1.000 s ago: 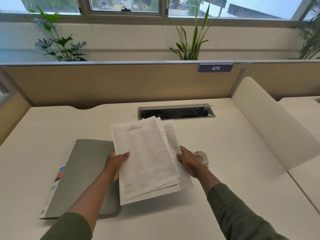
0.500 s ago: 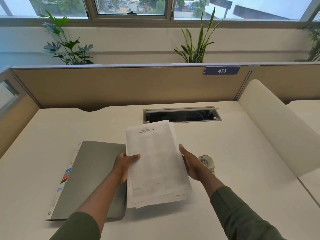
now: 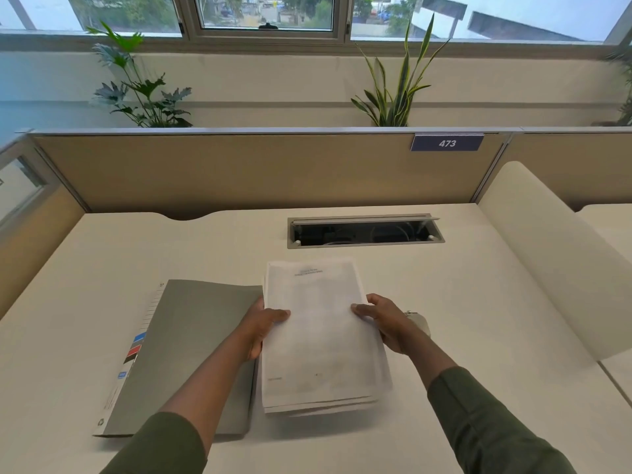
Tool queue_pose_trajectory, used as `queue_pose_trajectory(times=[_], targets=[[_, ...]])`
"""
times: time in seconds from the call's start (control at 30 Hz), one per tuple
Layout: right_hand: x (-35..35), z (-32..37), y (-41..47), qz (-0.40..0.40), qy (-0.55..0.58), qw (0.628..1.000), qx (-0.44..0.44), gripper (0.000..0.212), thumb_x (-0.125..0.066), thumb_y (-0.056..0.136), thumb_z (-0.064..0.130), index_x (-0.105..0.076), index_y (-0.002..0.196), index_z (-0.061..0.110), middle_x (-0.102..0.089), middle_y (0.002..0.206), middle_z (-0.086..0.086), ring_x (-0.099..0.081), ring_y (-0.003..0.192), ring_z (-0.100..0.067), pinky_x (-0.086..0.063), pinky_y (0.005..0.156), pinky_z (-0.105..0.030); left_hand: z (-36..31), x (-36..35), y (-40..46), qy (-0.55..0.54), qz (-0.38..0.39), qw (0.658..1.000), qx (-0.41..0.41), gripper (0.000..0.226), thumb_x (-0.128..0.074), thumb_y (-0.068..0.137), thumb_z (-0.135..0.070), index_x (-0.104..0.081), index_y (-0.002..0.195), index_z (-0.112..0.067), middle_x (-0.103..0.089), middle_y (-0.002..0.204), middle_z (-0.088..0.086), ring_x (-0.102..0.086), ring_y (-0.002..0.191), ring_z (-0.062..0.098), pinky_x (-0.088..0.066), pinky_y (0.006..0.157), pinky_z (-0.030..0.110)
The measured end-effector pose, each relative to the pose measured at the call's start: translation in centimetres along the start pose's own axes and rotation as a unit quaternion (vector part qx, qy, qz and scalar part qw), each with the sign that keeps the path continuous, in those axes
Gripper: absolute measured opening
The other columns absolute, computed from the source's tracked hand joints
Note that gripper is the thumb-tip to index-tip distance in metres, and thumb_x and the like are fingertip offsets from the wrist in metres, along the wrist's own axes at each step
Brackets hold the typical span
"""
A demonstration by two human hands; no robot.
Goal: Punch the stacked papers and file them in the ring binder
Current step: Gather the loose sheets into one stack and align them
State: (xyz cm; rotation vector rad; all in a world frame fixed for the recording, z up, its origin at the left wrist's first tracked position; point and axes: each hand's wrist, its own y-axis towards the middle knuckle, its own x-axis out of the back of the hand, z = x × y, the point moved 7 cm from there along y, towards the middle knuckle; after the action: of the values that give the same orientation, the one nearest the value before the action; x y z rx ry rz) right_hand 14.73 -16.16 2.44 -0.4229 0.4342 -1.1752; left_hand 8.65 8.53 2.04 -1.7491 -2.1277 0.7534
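Pale desk (image 3: 478,336) fills the lower frame. At centre, the left hand (image 3: 263,328) and right hand (image 3: 384,321) grip opposite long edges of the stacked papers (image 3: 318,336), thumbs on top, its near edges slightly fanned. Left of centre, touching the stack, lies the closed grey ring binder (image 3: 184,354). A small pale object (image 3: 419,321), probably the punch, peeks from behind the right wrist. Further up, a cable slot (image 3: 366,230), then the tan partition (image 3: 239,169).

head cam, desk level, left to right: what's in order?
Closed grey ring binder → left hand → stack of white printed papers → right hand → pale hole punch, mostly hidden → cream rounded side divider.
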Motion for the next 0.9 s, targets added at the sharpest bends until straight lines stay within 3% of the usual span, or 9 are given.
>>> queue_pose_trajectory(times=[0.13,0.23,0.33,0.43,0.6,0.73,0.9], targets=[[-0.1,0.4,0.4,0.005,-0.020,0.999,0.026,0.030,-0.070,0.088,0.015,-0.060,0.116,0.014,-0.072,0.110,-0.013,-0.071,0.099,-0.033,-0.057,0.088,-0.049,-1.4,0.0,0.1,0.085,-0.033,0.994,-0.059,0.050,-0.065,0.080,0.000,-0.050,0.123,-0.021,-0.067,0.112,0.008,-0.066,0.098,0.029,-0.056,0.085,0.047],[0.1,1.4,0.6,-0.026,-0.066,0.994,0.089,0.033,-0.071,0.086,0.015,-0.058,0.116,0.017,-0.074,0.106,-0.009,-0.072,0.097,-0.031,-0.056,0.089,-0.049,-2.9,-0.1,-0.3,0.129,-0.088,0.979,-0.134,0.041,-0.068,0.081,-0.004,-0.058,0.117,-0.020,-0.069,0.108,0.004,-0.068,0.094,0.023,-0.057,0.082,0.041],[0.0,3.2,0.2,-0.071,-0.100,0.980,0.159,0.028,-0.065,0.090,0.014,-0.056,0.116,0.017,-0.074,0.105,-0.005,-0.072,0.094,-0.024,-0.060,0.083,-0.039,-4.3,-0.4,-1.2,0.079,-0.136,0.971,-0.181,0.029,-0.070,0.082,-0.005,-0.066,0.109,-0.014,-0.072,0.097,0.003,-0.070,0.086,0.021,-0.058,0.072,0.034],[-0.3,4.8,-0.7,-0.100,-0.123,0.960,0.229,0.027,-0.061,0.094,0.017,-0.055,0.120,0.018,-0.069,0.111,0.001,-0.068,0.097,-0.015,-0.057,0.076,-0.025,-5.8,-0.8,-2.0,0.080,-0.165,0.955,-0.232,0.021,-0.070,0.082,-0.008,-0.067,0.100,-0.018,-0.072,0.091,-0.001,-0.070,0.083,0.020,-0.058,0.071,0.035],[-0.5,6.1,-1.8,-0.124,-0.144,0.934,0.304,0.030,-0.058,0.096,0.027,-0.052,0.124,0.019,-0.065,0.112,-0.003,-0.065,0.099,-0.014,-0.057,0.071,-0.018,-7.2,-1.3,-3.1,0.080,-0.205,0.929,-0.297,0.017,-0.073,0.082,-0.014,-0.062,0.094,-0.019,-0.068,0.087,-0.001,-0.066,0.082,0.020,-0.058,0.070,0.035],[-0.7,6.0,-2.3,-0.110,-0.119,0.937,0.309,0.033,-0.061,0.094,0.022,-0.051,0.126,0.020,-0.065,0.112,0.001,-0.065,0.100,-0.010,-0.058,0.073,-0.019,-7.0,-1.7,-2.7,0.091,-0.195,0.935,-0.282,0.018,-0.077,0.078,-0.018,-0.063,0.087,-0.021,-0.069,0.087,0.004,-0.067,0.082,0.024,-0.059,0.072,0.039],[-0.1,4.1,-1.2,-0.114,-0.138,0.945,0.274,0.026,-0.064,0.093,0.024,-0.059,0.119,0.026,-0.071,0.111,0.002,-0.068,0.100,-0.014,-0.059,0.086,-0.038,-5.9,-1.7,-2.0,0.073,-0.170,0.956,-0.227,0.026,-0.081,0.072,-0.014,-0.063,0.084,-0.028,-0.070,0.086,-0.004,-0.068,0.082,0.018,-0.059,0.075,0.039]])
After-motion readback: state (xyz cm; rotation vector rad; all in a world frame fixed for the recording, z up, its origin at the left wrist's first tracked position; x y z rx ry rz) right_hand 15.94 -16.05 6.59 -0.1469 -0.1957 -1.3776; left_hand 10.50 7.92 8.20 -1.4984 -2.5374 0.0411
